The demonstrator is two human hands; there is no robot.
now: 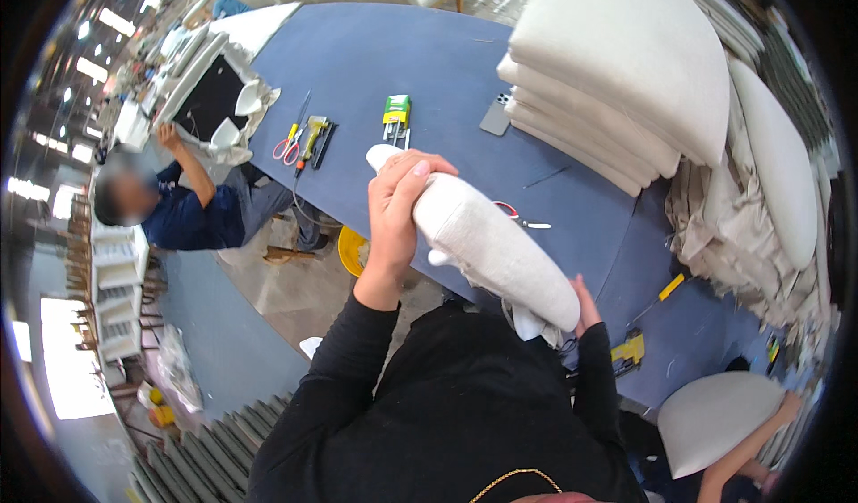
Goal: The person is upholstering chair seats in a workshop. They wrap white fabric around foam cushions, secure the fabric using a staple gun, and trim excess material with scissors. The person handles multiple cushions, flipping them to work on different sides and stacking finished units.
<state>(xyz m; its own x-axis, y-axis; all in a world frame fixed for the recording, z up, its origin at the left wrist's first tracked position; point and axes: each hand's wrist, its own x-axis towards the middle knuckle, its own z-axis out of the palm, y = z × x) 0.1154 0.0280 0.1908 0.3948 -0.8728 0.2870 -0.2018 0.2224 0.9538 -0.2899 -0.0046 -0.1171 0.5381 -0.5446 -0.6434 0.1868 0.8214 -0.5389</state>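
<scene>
A cream upholstered seat cushion (496, 248) is tilted up on its edge in front of me, over the near edge of the blue table. My left hand (399, 201) is closed over its upper left end, thumb and fingers on the fabric. At the lower right end my right hand (585, 306) grips the cushion, its fingers partly hidden behind it. Loose fabric hangs from the cushion's underside. Just beyond the cushion lie red-handled scissors (508, 209), partly covered by it. A yellow staple gun (628, 349) rests close to my right forearm.
Cushions (617, 47) are stacked at the back right beside heaped fabric (724, 226). On the table (357, 56) lie a phone (496, 114), a green-yellow box (397, 112), another staple gun (313, 138) and a yellow-handled tool (670, 287). Co-workers sit left (192, 204) and lower right, one with a cushion (719, 418).
</scene>
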